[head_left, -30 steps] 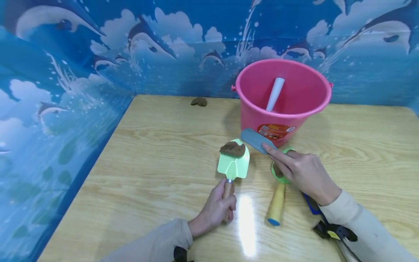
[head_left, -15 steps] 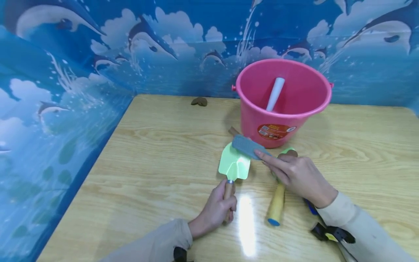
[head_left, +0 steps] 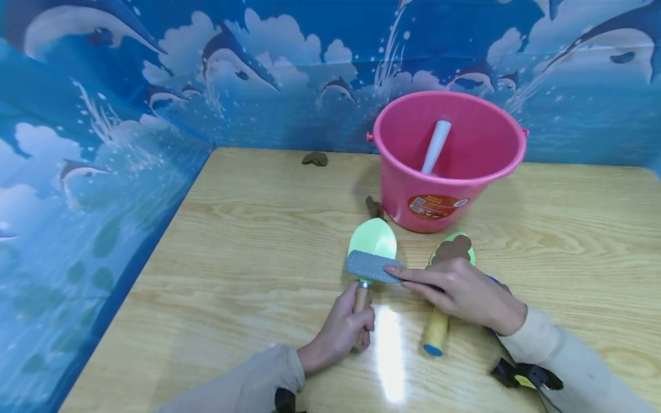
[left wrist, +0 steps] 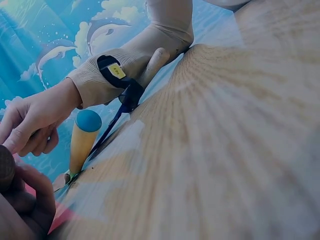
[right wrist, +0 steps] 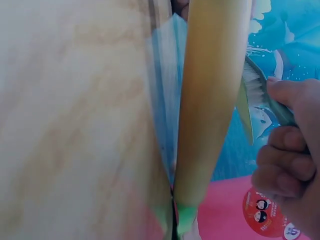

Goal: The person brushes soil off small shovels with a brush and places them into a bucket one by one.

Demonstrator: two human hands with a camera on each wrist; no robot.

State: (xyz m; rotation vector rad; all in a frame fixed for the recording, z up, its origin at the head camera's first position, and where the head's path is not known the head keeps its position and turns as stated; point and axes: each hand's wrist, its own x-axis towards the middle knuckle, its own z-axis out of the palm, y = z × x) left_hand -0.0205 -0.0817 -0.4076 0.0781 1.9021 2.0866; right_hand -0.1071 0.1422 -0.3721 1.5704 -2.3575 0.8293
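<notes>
My left hand [head_left: 341, 324] grips the wooden handle of a small light green trowel [head_left: 373, 234]. Its blade points away from me, above the table. In my right hand [head_left: 459, 289] is a grey-blue scrub brush [head_left: 369, 266], its forefinger stretched along the back. The brush lies across the lower blade, near the handle's metal collar. White bristles [right wrist: 254, 86] face the blade in the right wrist view. Beyond the trowel's tip, dark brown clay-like pieces [head_left: 374, 207] lie against the bucket's foot. The left wrist view shows the trowel handle's butt [left wrist: 6, 167] inside the left fingers.
A pink bucket [head_left: 413, 198] stands at the back, a pale handle [head_left: 436, 147] leaning inside. Partly under my right hand lies a light green tool with a yellow handle [head_left: 436, 334] and a brown lump [head_left: 453, 249]. A blue-edged thing is mostly hidden. Another brown lump [head_left: 315, 159] sits farther back.
The brown lump has left the trowel blade and now lies by the bucket. The brush moved onto the blade, then down toward the collar. My left hand stayed nearly still.
</notes>
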